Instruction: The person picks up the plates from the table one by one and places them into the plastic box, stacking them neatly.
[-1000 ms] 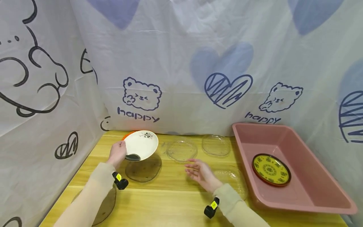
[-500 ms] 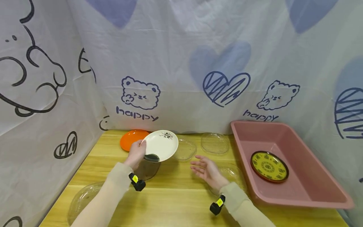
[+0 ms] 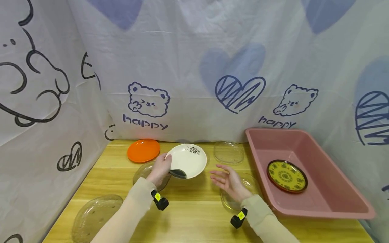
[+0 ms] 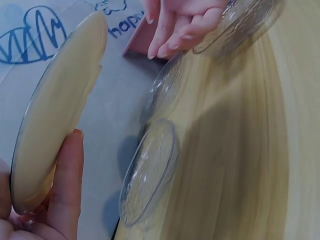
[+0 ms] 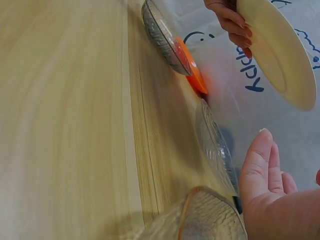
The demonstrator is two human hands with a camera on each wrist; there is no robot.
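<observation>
Evidently, the left hand (image 3: 162, 168) pinches the nine o'clock rim of a round, glossy white plate (image 3: 189, 161) above the wooden surface (image 3: 182, 216).
That one-edged hold could let it tip or slip if the pinch loosens, since the right hand (image 3: 230, 183), at four o'clock from it, has loosely spread fingers clear of its rim. The plate's face looks up and toward six o'clock; being round, it has no long axis, its dark patch (image 3: 178, 173) pointing to seven.

A wooden table (image 3: 194, 221) bears an orange plate (image 3: 143, 150) near its back left corner, a pink tub (image 3: 325, 182) along its right edge and clear dishes (image 3: 91, 216) spread between left edge and tub
</observation>
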